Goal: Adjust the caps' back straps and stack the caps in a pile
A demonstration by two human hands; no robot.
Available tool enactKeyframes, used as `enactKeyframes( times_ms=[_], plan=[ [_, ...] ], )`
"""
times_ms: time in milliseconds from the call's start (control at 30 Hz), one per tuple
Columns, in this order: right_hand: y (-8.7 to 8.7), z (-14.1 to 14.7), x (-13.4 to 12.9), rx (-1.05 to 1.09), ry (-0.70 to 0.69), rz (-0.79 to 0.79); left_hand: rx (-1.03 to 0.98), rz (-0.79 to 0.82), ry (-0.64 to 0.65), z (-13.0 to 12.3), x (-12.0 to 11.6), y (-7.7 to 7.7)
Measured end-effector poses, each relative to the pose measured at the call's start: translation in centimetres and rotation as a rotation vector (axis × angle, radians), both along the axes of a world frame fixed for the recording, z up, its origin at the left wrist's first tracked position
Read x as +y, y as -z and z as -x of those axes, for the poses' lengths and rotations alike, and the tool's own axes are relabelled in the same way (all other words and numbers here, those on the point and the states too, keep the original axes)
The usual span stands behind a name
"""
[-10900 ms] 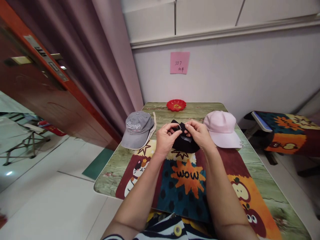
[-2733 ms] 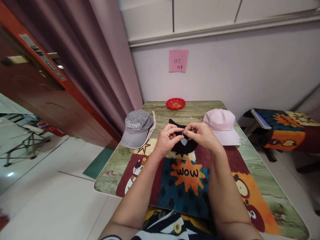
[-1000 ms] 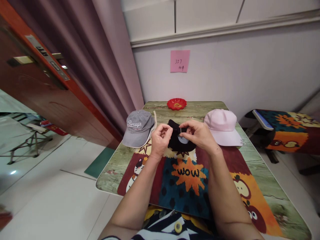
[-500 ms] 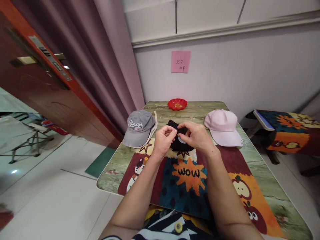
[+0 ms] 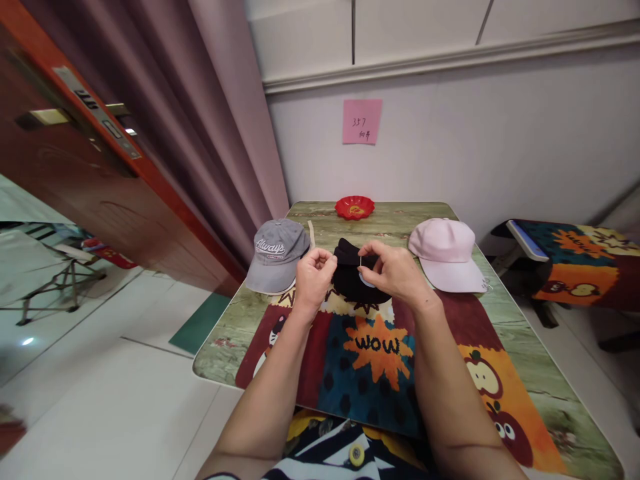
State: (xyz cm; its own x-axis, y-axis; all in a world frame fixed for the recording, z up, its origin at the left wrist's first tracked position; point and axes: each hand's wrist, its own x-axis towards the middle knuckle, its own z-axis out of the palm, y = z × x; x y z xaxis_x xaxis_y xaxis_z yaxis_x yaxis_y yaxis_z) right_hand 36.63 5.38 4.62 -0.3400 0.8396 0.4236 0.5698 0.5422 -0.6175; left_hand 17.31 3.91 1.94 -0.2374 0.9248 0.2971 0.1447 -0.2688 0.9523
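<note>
Over the table's middle, my right hand (image 5: 395, 272) pinches a thin white needle-like piece (image 5: 361, 262) upright between thumb and forefinger. My left hand (image 5: 315, 277), to its left, has thumb and fingertips pressed together; whatever is in that pinch is too small to make out. Just behind and below both hands lies a black cap (image 5: 349, 283) with a pale patch, partly covered by my right hand. A grey cap (image 5: 276, 257) with white lettering sits to the left, a light strap sticking up beside it. To the right rests a pink cap (image 5: 445, 253) with small rings on its brim.
A red scalloped dish (image 5: 355, 207) stands at the table's back edge. A colourful printed mat (image 5: 370, 380) covers the table's front middle. The wall with a pink note (image 5: 363, 122) rises behind; a wooden door (image 5: 100, 167) and curtain are on the left. Another table (image 5: 585, 260) stands at right.
My left hand has drawn away to the left, widening the gap between the hands and showing more of the black cap. My right hand stays nearly in place.
</note>
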Motion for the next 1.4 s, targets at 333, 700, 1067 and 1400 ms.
enactKeyframes(
  times_ms=[333, 700, 1067, 1400],
  plan=[
    [0.0, 0.2, 0.0, 0.026, -0.078, -0.063, 0.369, -0.102, 0.161, -0.1, 0.0, -1.2],
    [0.4, -2.2, 0.8, 0.006, -0.084, 0.135, 0.381, -0.094, 0.196, 0.3, 0.4, -1.0],
    [0.2, -3.0, 0.7, 0.041, -0.097, 0.134, 0.473, -0.066, 0.240, 0.2, 0.4, -1.0],
    [4.1, -7.4, 3.0, 0.024, 0.124, 0.113, 0.581, -0.098, 0.205, 1.9, 0.4, -1.2]
  ],
)
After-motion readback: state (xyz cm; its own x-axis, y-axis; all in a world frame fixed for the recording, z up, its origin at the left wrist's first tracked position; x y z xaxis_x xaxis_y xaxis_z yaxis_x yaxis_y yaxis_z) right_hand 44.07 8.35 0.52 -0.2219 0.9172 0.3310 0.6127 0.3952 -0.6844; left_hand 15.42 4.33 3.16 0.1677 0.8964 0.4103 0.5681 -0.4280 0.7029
